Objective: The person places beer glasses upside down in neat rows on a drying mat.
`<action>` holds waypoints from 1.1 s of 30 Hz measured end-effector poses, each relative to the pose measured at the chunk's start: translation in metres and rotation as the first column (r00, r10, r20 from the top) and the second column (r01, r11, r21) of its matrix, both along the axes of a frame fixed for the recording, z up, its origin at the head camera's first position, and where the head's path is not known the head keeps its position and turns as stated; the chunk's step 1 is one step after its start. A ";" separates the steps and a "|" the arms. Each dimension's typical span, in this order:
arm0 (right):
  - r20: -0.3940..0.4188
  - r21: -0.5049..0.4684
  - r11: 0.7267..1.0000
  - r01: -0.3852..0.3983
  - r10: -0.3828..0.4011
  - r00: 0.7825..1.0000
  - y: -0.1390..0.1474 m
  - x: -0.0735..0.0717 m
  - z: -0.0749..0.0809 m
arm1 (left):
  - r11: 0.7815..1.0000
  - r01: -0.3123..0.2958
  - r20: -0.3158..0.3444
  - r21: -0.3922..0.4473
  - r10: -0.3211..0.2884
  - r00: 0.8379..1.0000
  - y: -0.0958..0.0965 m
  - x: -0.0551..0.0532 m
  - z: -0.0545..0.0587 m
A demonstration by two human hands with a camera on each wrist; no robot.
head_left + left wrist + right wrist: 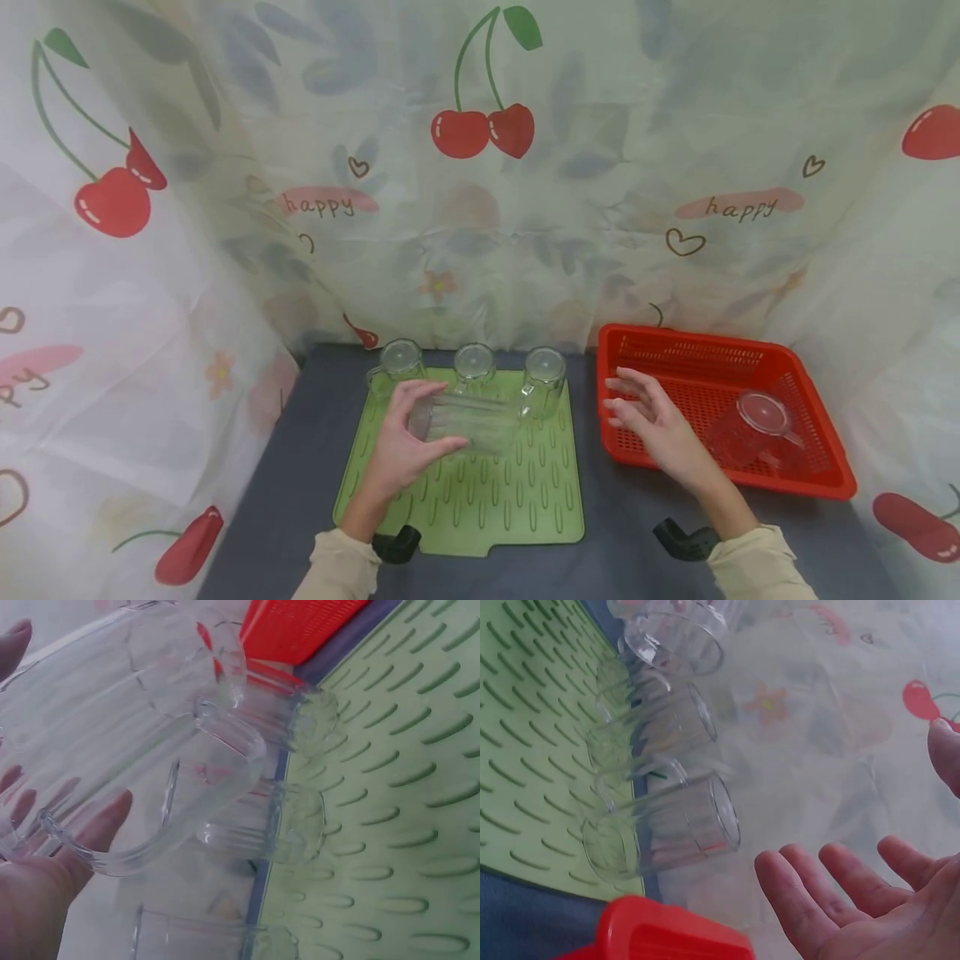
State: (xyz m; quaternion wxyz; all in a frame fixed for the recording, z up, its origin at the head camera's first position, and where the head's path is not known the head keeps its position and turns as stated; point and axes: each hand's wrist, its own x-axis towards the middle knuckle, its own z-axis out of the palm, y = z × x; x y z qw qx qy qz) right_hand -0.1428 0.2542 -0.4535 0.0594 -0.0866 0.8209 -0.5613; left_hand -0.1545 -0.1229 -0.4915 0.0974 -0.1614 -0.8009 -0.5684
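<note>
My left hand [405, 442] grips a clear glass mug [480, 423] between thumb and fingers, tipped on its side above a green ridged drying mat [525, 508]. The mug's handle [161, 840] shows large in the left wrist view. Along the mat's far edge stand a left mug [401, 357], a middle mug [474, 360] and a right mug [545, 367], all clear glass. My right hand [663, 429] holds nothing; its fingers are spread and relaxed over the left side of a red plastic basket [821, 425].
Another clear mug [761, 417] lies in the right part of the basket. Mat and basket rest on a dark grey table [285, 467]. A cherry-patterned curtain [480, 275] closes off the back and both sides.
</note>
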 end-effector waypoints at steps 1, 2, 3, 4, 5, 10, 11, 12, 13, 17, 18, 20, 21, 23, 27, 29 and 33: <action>-0.007 0.011 1.000 0.006 -0.006 1.000 0.001 -0.001 0.000 | 1.000 -0.007 0.009 -0.011 0.007 1.000 -0.001 0.000 0.000; -0.014 0.027 1.000 0.012 -0.011 1.000 0.003 -0.001 0.001 | 1.000 -0.014 0.014 -0.023 0.015 1.000 -0.002 0.001 0.001; -0.018 0.044 0.999 0.019 -0.018 1.000 0.005 -0.002 0.001 | 0.999 -0.021 0.021 -0.034 0.022 1.000 -0.003 0.001 0.000; -0.023 0.061 0.998 0.025 -0.024 0.999 0.007 -0.003 0.002 | 0.998 -0.029 0.020 -0.050 0.030 0.999 -0.004 0.000 0.000; -0.024 0.075 0.997 0.029 -0.027 0.999 0.009 -0.004 0.004 | 0.998 -0.035 0.021 -0.057 0.036 0.999 -0.005 0.000 0.000; -0.020 0.133 0.990 0.052 -0.050 0.999 0.019 -0.007 0.009 | 0.994 -0.061 0.023 -0.093 0.063 0.998 -0.010 -0.002 -0.002; -0.020 0.136 0.989 0.056 -0.054 0.998 0.021 -0.007 0.010 | 0.993 -0.065 0.022 -0.099 0.068 0.997 -0.011 -0.002 -0.003; -0.020 0.141 0.988 0.060 -0.057 0.998 0.022 -0.007 0.010 | 0.991 -0.072 0.023 -0.111 0.075 0.997 -0.012 -0.002 -0.004; -0.020 0.144 0.988 0.063 -0.060 0.998 0.024 -0.007 0.010 | 0.990 -0.076 0.026 -0.121 0.080 0.996 -0.013 -0.002 -0.005; -0.018 0.153 0.986 0.068 -0.066 0.998 0.028 -0.008 0.009 | 0.977 -0.105 0.018 -0.184 0.110 0.994 -0.018 -0.003 -0.010; -0.017 0.160 0.985 0.071 -0.070 0.997 0.029 -0.009 0.008 | 0.975 -0.108 0.020 -0.195 0.114 0.993 -0.019 -0.003 -0.011; -0.014 0.170 0.982 0.084 -0.083 0.996 0.031 -0.010 0.008 | 0.970 -0.114 0.018 -0.217 0.120 0.993 -0.020 -0.004 -0.014; -0.013 0.174 0.981 0.090 -0.089 0.996 0.033 -0.011 0.008 | 0.967 -0.115 0.020 -0.225 0.123 0.992 -0.020 -0.005 -0.015; -0.003 0.188 0.976 0.109 -0.110 0.994 0.035 -0.012 0.009 | 0.961 -0.122 0.023 -0.250 0.132 0.991 -0.021 -0.006 -0.018; 0.018 0.189 0.973 0.130 -0.135 0.991 0.041 -0.015 0.010 | 0.938 -0.141 0.016 -0.317 0.154 0.988 -0.022 -0.009 -0.025; 0.025 0.189 0.973 0.133 -0.140 0.990 0.044 -0.015 0.010 | 0.921 -0.152 0.009 -0.357 0.167 0.986 -0.023 -0.010 -0.028; 0.030 0.189 0.973 0.130 -0.138 0.990 0.049 -0.015 0.010 | 0.884 -0.173 -0.010 -0.435 0.187 0.982 -0.023 -0.011 -0.034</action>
